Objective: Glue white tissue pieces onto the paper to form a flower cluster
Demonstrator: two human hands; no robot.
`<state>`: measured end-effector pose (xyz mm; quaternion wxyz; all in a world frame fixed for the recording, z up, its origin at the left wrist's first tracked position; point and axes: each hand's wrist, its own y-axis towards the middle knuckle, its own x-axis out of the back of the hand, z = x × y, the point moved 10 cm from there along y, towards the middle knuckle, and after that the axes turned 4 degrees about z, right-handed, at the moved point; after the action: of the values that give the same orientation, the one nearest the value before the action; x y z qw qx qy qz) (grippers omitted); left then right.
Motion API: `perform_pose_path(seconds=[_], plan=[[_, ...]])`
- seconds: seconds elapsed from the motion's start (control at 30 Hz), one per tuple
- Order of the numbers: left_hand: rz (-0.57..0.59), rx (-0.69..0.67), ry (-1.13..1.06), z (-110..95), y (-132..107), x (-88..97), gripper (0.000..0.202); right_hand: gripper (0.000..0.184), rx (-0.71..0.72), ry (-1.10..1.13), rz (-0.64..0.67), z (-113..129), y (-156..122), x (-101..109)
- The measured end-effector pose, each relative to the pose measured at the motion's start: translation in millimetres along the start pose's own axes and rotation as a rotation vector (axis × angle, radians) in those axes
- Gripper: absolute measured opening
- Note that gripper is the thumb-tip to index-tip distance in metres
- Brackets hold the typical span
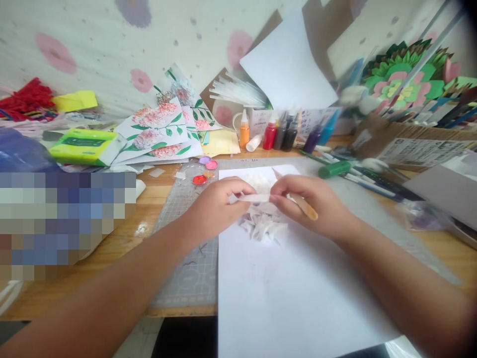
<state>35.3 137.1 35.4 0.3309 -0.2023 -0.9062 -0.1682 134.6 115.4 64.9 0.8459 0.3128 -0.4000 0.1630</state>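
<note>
My left hand (214,204) and my right hand (311,201) meet over a white sheet of paper (283,293). Both pinch the ends of a small white paper strip (255,198) stretched between them. A thin wooden stick (305,208) also lies across my right hand's fingers. Under the strip sits a small heap of crumpled white paper bits (264,226) on the sheet. The sheet rests on a grey cutting mat (190,263).
Small paint lids (204,169) lie at the mat's far edge. Behind stand several paint bottles (268,133), flower paintings (160,132), a green box (84,145), a green marker (334,169) and pens. A cardboard box with paper flowers (406,84) stands at the right. A blurred patch covers the left.
</note>
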Motion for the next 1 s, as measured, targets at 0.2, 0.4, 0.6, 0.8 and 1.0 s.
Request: perform_pose_path(seconds=[0.2, 0.4, 0.6, 0.8, 1.0], plan=[[0.002, 0.144, -0.173, 32, 2, 8.7, 0.023, 0.014, -0.037, -0.033, 0.035, -8, 14, 10], [0.089, 0.174, -0.125, 45, 3, 0.1, 0.028, 0.030, -0.148, 0.061, 0.291, -21, 30, -4], [0.165, 0.229, -0.055, 47, 3, -5.1, 0.028, 0.033, -0.100, 0.159, 0.145, -37, 20, -2], [0.171, 0.267, -0.074, 52, 6, -4.8, 0.018, 0.021, -0.007, 0.008, 0.162, -42, 16, -9], [0.018, 0.299, -0.133, 61, 7, 8.0, 0.005, 0.043, 0.056, 0.035, 0.181, -28, 16, -5]])
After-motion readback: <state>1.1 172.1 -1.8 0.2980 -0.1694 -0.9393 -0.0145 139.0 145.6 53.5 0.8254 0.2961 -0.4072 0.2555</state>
